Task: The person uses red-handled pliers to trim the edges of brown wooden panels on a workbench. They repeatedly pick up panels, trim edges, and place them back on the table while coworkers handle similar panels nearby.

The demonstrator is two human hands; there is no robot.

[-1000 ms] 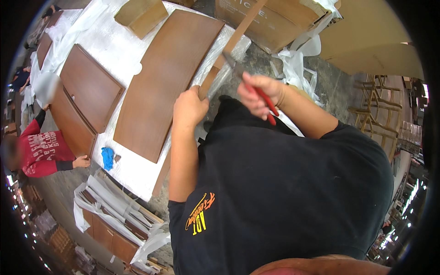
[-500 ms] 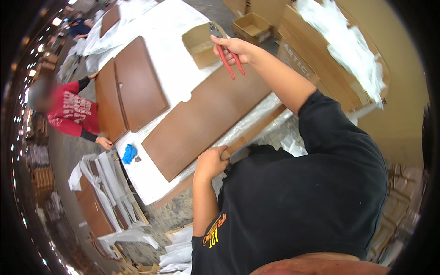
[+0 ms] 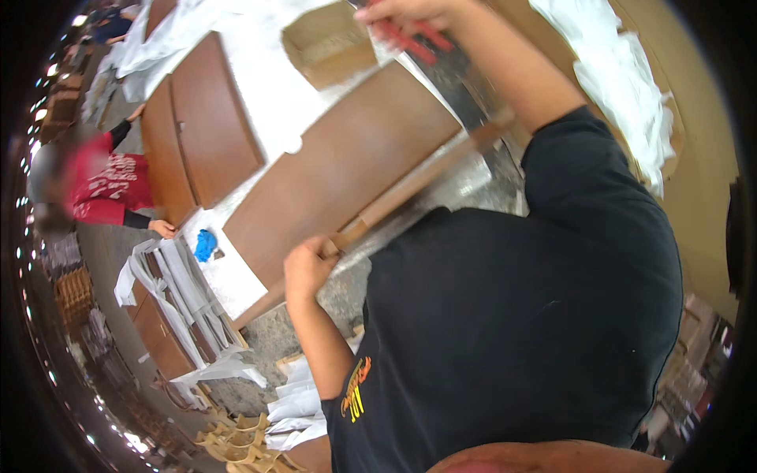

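- blue cloth (image 3: 206, 245), left of the left fingers (image 3: 317, 245)
- left fingers, curled closed around the near end of a long brown strip (image 3: 402, 193)
- brown panel (image 3: 339, 162), beyond the left fingers, on the white-covered counter (image 3: 268, 87)
- right fingers (image 3: 384, 11), farther out, wrapped round blurred red-handled pliers (image 3: 415, 50); how far the pliers gape, I cannot tell

Right hand (image 3: 415, 11) gripping red pliers (image 3: 413, 47), left hand (image 3: 307, 266) holding strip (image 3: 418, 184)
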